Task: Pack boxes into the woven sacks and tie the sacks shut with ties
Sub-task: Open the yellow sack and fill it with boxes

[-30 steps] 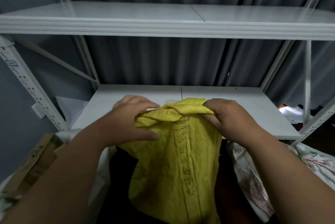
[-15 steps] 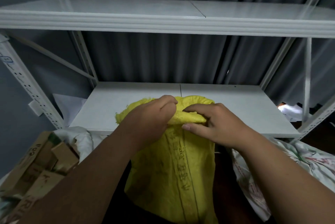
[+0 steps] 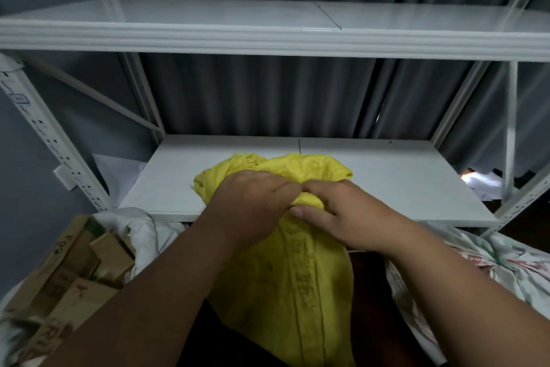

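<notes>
Yellow woven sack (image 3: 285,292) hangs in front of me, neck bunched at front edge of lower white shelf (image 3: 387,185). My left hand (image 3: 250,206) and right hand (image 3: 342,215) both clamped on the gathered neck, fingertips meeting. Cardboard boxes (image 3: 68,274) in white sack btm left, printed white sack (image 3: 476,277) on right.

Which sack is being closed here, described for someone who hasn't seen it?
Below the front edge of the lower white shelf, the yellow woven sack hangs between both forearms, its neck bunched. The sacks beside it are white; only this one is yellow.
</notes>
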